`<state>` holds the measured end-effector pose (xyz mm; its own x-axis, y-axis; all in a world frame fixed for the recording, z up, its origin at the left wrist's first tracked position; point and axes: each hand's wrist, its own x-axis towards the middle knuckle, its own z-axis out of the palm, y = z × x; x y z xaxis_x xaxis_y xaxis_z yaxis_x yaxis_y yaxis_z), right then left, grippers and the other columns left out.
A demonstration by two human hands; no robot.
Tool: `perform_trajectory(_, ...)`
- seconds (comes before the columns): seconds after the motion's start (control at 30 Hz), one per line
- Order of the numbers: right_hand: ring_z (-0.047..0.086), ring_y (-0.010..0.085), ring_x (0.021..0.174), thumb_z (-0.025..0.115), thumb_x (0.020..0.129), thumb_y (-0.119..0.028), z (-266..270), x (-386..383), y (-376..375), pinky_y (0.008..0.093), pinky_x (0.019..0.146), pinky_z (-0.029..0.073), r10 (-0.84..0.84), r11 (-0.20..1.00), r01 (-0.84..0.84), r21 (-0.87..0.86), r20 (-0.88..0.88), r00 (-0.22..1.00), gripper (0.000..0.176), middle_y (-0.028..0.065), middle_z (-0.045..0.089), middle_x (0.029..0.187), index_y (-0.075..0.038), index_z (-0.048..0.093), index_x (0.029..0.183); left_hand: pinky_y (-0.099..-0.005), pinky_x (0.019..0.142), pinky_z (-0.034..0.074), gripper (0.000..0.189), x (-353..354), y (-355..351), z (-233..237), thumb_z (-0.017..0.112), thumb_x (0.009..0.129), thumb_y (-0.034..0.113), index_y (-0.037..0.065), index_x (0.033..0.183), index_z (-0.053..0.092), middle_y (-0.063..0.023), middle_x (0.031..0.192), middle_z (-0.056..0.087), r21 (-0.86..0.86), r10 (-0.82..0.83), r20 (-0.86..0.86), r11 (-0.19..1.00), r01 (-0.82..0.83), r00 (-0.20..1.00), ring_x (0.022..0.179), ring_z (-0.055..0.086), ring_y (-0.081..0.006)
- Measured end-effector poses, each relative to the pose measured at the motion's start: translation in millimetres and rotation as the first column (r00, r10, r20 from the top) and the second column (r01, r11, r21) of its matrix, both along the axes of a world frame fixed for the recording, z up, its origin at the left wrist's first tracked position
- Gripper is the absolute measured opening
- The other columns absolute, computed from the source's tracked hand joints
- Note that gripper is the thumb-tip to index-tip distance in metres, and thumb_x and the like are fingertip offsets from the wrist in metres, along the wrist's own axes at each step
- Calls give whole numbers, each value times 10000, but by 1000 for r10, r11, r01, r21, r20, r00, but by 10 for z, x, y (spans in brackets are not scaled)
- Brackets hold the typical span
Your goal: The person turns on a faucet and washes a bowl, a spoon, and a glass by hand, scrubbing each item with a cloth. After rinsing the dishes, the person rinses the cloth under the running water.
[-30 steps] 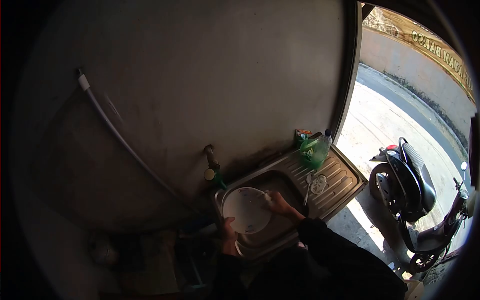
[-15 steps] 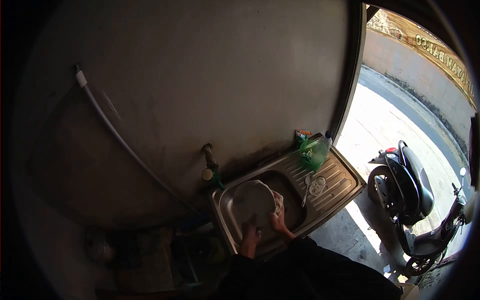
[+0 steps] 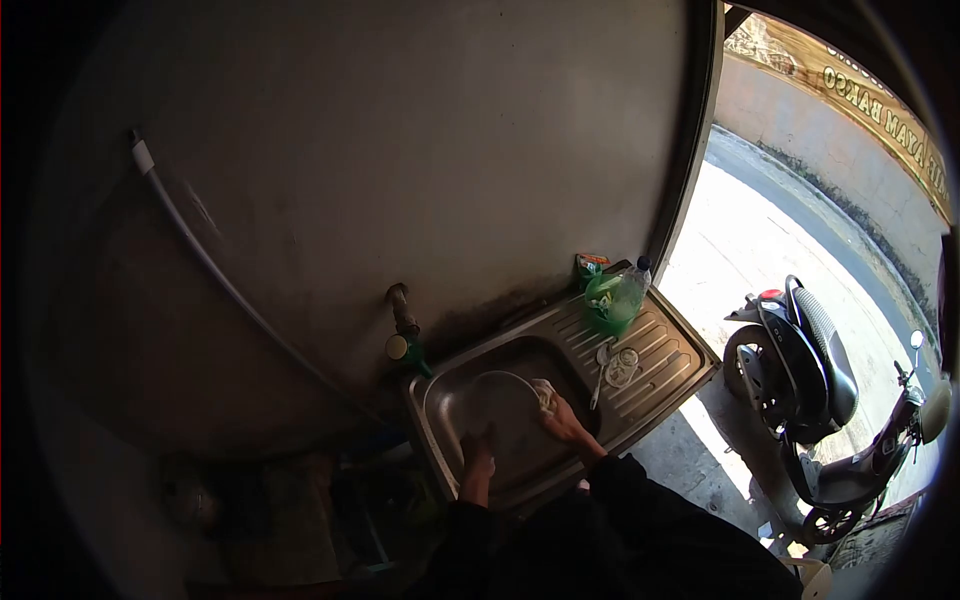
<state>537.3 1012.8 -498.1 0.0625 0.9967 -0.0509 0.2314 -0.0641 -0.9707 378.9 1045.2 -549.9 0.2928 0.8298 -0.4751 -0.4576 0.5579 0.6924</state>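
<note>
In the sink basin [image 3: 450, 385] is a round, greyish metal pan or tray [image 3: 497, 402] with a thin bright rim. My left hand [image 3: 480, 458] grips its near-left side; the fingers are dark and partly hidden in shadow. A pale, crumpled sponge or cloth [image 3: 544, 396] is in my right hand [image 3: 568, 424], whose fingers press it against the pan's right rim. Just right of the basin, a spoon [image 3: 598, 385] and a small clear dish or lid [image 3: 622, 367] lie on the ribbed drainboard [image 3: 668, 350].
A green container [image 3: 608, 305], a clear bottle [image 3: 638, 283] and a packet [image 3: 591, 265] stand at the drainboard's back. A green-handled tap [image 3: 408, 347] juts from the wall left of them. A hose [image 3: 235, 280] hangs further left. Outside stands a motor scooter [image 3: 815, 385].
The pan has dropped flatter and lower in the basin. My right hand has turned with the sponge or cloth at the rim, and my left hand has shifted left. The view has moved slightly.
</note>
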Motion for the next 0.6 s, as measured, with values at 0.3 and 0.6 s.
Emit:
perform_trajectory(0.3, 355, 280, 1024, 413, 726, -385, 298, -223, -125, 300, 858, 268, -135, 971, 129, 203, 16, 991, 562, 156, 359, 1113, 16, 319, 1108, -275, 635, 434, 417, -11, 106, 88, 556, 684, 162, 80, 1064, 405, -34, 991, 465, -37, -22, -158, 999, 16, 987, 839, 491, -153)
perform_trajectory(0.6, 384, 151, 990, 244, 822, -381, 132, -486, -67, 279, 853, 275, -152, 978, 205, -28, -771, 618, 497, 59, 368, 1138, -37, 256, 1180, -260, 601, 430, 382, 143, 1, -424, 534, 689, 171, 42, 1029, 417, -39, 905, 504, 215, -15, 131, 977, -13, 991, 804, 500, -163)
